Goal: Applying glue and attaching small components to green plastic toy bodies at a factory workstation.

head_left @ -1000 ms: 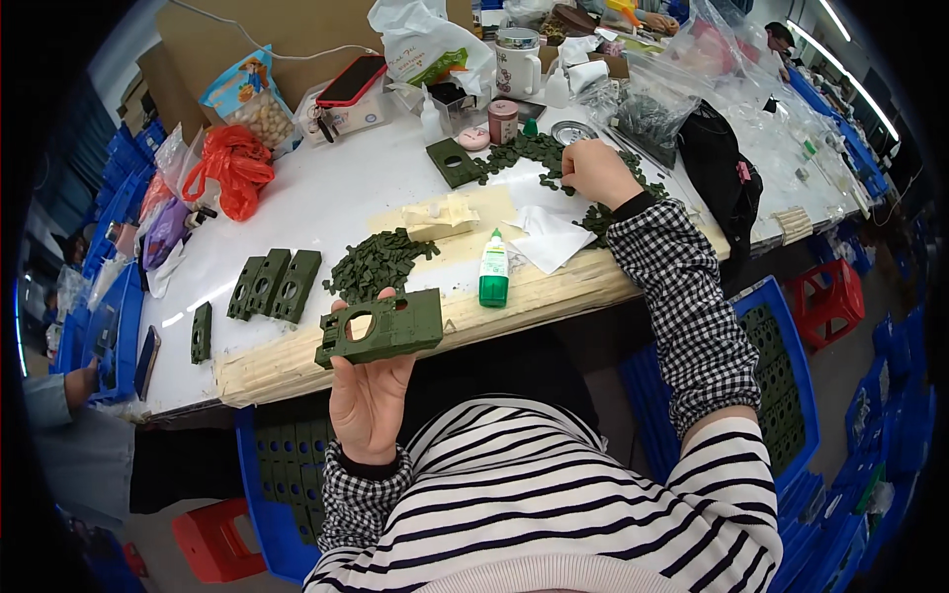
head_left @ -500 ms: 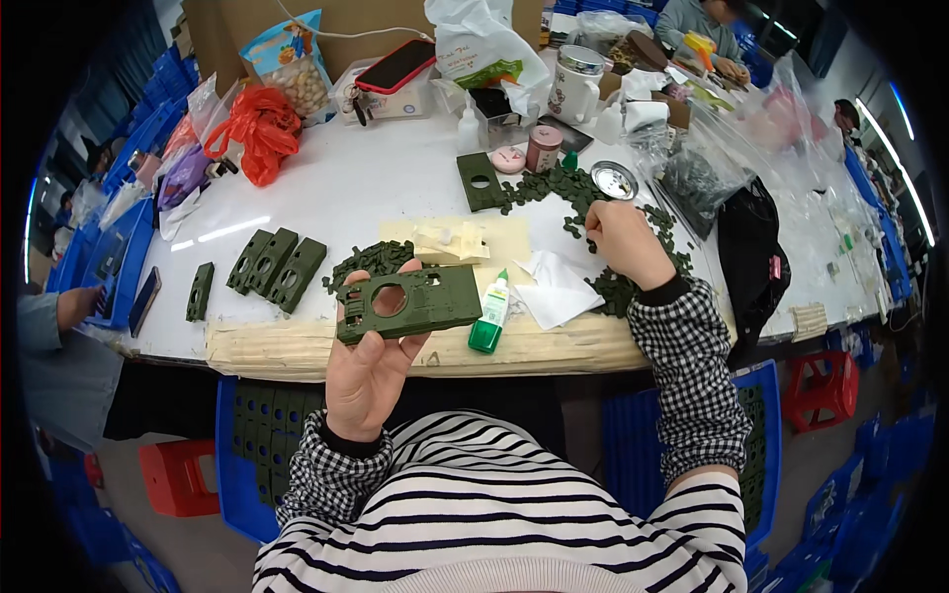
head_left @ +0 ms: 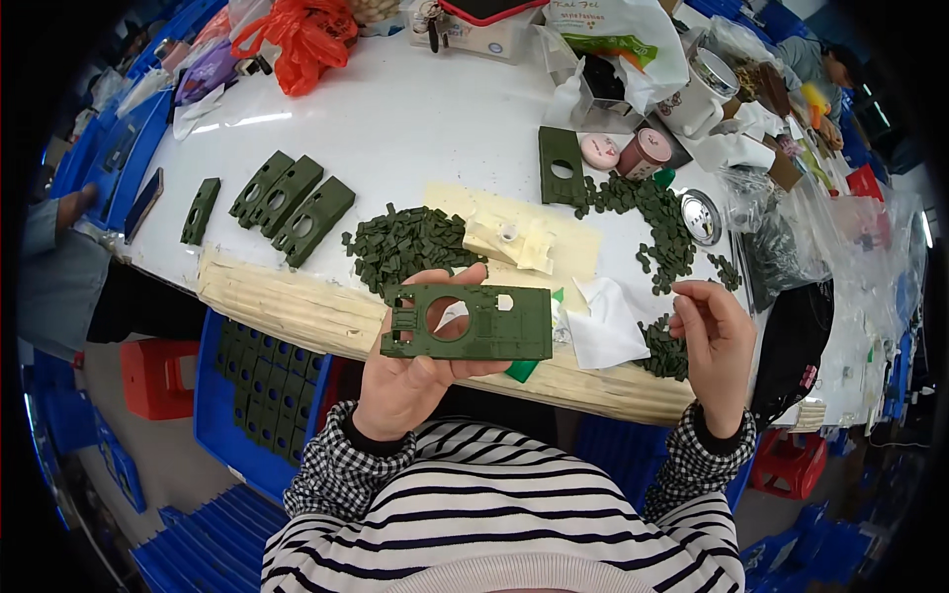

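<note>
My left hand (head_left: 400, 395) grips a dark green plastic model tank hull (head_left: 494, 331), a flat part with a large round hole, above the table's front edge. My right hand (head_left: 717, 341) is off to the right with thumb and fingertips pinched together; whatever is between them is too small to make out. Below and beside it lie small green plastic pieces (head_left: 665, 351). A second pile of small green pieces (head_left: 400, 242) lies behind the held hull. A glue bottle (head_left: 521, 371) with a green base is mostly hidden by the hull, next to a white tissue (head_left: 605, 326).
Several more green hulls (head_left: 316, 222) lie at the left, and another hull (head_left: 560, 168) at the back. A blue crate (head_left: 222, 435) of hulls stands below the table. Tins (head_left: 645, 151), a mug (head_left: 697, 94) and bags crowd the back. Another person's hand (head_left: 74, 205) shows at far left.
My right hand has drawn back from the loose pieces toward me, its fingers pinched. My left hand keeps the hull, turned more level. The view has tilted down and shifted.
</note>
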A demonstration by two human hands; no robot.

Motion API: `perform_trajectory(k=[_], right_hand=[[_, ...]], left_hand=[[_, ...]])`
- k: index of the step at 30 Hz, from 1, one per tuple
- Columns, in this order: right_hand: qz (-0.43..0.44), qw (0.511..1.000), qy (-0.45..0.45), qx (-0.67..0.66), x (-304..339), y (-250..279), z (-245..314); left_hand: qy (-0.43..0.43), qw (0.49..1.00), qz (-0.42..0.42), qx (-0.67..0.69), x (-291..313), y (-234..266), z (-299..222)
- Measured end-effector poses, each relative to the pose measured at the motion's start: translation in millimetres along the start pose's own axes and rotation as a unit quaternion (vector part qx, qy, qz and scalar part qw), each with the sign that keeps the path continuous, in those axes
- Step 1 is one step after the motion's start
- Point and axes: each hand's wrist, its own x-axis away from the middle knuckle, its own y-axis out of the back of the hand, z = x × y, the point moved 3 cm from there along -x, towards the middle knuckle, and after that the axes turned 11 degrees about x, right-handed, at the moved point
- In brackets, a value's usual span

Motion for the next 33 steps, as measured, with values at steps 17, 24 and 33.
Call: perform_trajectory(k=[17, 24, 33], right_hand=[[0.072, 0.899, -0.140, -0.409, 6, -89, 68], [0.076, 0.899, -0.154, -0.402, 5, -98, 76], [0.074, 0.899, -0.164, -0.400, 9, -103, 76]], left_hand=[[0.129, 0.991, 0.003, -0.045, -26, 29, -53], [0.077, 0.996, 0.008, -0.046, -11, 42, -48], [0.074, 0.993, 0.036, -0.087, -13, 40, -46]])
